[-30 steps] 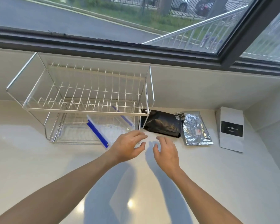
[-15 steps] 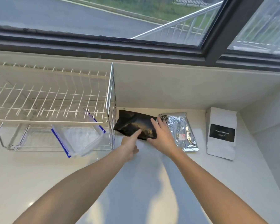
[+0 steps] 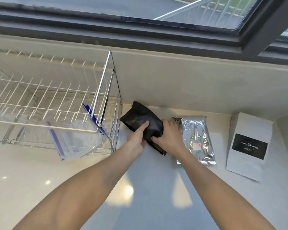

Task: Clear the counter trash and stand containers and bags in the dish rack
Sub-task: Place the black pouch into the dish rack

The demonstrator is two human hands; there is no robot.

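Now the dish rack (image 3: 56, 103) stands left of both hands. The left hand (image 3: 135, 140) and right hand (image 3: 169, 136) grip the black bag (image 3: 140, 120) between them. Right of the hands lie a silver bag (image 3: 195, 138) and a white bag (image 3: 249, 145).

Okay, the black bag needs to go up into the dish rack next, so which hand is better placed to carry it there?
Probably the left hand. It grips the black bag on the side facing the dish rack, which stands to the left. The right hand also holds the bag but would have to cross over.
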